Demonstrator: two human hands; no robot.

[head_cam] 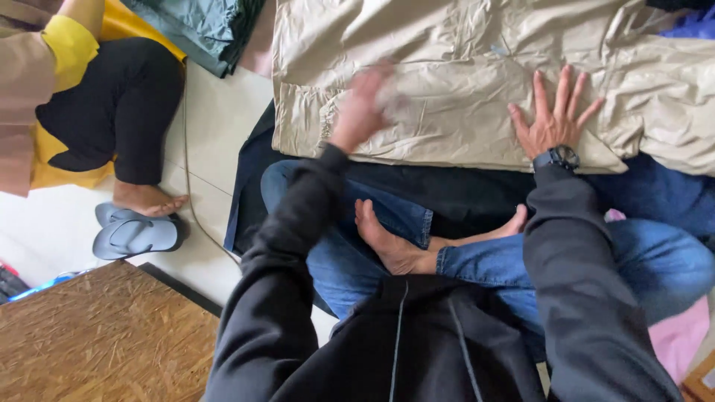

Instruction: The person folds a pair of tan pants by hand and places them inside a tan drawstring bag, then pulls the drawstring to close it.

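Note:
A wrinkled beige garment (462,82) lies spread on a dark cloth (447,190) on the floor in front of my crossed legs. My right hand (555,119) rests flat on the beige fabric with fingers spread; a dark watch sits on its wrist. My left hand (363,104) is blurred with motion over the left part of the same garment, touching or just above it; I cannot tell whether it grips any fabric. Both arms wear black sleeves.
Another person sits at the upper left, with a black trouser leg (119,97) and a bare foot beside grey sandals (134,231). A thin cable (190,201) runs over the white floor. Folded teal cloth (205,30) lies at the top. A chipboard panel (97,335) sits at the lower left.

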